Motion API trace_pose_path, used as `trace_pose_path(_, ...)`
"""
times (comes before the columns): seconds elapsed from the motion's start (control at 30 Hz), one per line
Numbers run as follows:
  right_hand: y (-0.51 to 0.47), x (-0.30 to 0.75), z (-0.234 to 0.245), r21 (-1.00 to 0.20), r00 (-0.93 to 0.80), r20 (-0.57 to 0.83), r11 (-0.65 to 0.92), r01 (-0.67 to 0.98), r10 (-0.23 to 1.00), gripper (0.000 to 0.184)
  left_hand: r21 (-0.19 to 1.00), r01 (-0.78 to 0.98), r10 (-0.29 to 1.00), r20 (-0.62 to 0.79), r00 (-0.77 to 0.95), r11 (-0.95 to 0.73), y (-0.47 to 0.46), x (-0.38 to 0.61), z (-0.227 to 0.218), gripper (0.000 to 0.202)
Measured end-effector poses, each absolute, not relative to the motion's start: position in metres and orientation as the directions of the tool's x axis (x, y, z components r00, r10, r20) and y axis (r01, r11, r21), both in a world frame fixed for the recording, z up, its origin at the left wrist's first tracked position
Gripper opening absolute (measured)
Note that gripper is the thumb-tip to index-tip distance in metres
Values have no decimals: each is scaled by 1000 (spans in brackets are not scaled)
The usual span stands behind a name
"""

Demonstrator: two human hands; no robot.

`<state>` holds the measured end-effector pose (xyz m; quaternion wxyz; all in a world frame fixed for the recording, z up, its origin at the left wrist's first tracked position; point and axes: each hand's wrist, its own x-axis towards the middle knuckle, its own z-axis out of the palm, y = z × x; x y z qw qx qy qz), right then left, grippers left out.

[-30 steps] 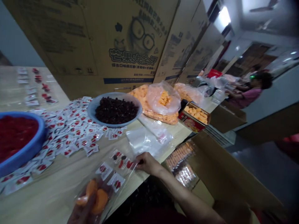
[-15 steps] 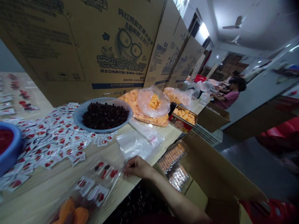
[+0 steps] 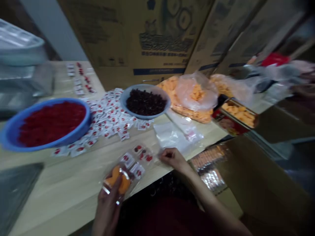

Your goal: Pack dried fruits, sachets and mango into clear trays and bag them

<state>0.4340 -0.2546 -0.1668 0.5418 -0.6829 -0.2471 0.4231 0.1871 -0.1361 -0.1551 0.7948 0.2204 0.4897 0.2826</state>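
A clear plastic bag (image 3: pixel 130 167) lies on the wooden table (image 3: pixel 61 183) near its front edge. Inside are orange pieces, small white-and-red sachets and red and dark bits. My left hand (image 3: pixel 107 206) grips the bag's near end, over the orange pieces. My right hand (image 3: pixel 172 158) pinches the bag's far end, fingers closed. The view is blurred by motion.
A blue basin of red bits (image 3: pixel 46 123) stands at left, with loose white-and-red sachets (image 3: pixel 105 114) beside it. Behind are a bowl of dark bits (image 3: pixel 145 102), bags of orange snacks (image 3: pixel 194 98), a tin (image 3: pixel 233 116), empty clear bags (image 3: pixel 177 136). A cardboard box with filled packs (image 3: pixel 214 167) sits below right.
The camera swung left and down, bringing the blue basin fully into view. My left hand has come back into view on the bag's near end. My right hand stays at the far end.
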Motion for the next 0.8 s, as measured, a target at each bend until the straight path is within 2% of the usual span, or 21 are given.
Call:
trace_pose_path(0.1,-255,434,-172,-954,524,-281,-293,-61,804,30,705,-264,749,-578,324,658,-136,186,-149,60)
trace_pose_path(0.17,-254,432,-173,-957,541,-260,-288,-34,800,27,693,-306,756,-570,322,653,-135,183,-144,59)
trace_pose_path(0.3,-253,423,-174,-960,603,-205,-277,28,771,22,656,-344,741,-590,321,671,-137,180,-135,56)
trace_pose_path(0.47,-253,412,-181,-951,668,-167,-296,84,725,22,636,-310,706,-614,352,707,-156,186,-128,61)
trace_pose_path(0.67,-256,396,-187,-973,796,-87,-221,60,599,25,624,-273,680,-645,348,732,-186,177,-131,60)
trace_pose_path(0.8,-262,377,-182,-977,827,34,-155,145,561,21,646,-239,687,-650,325,725,-199,173,-134,60)
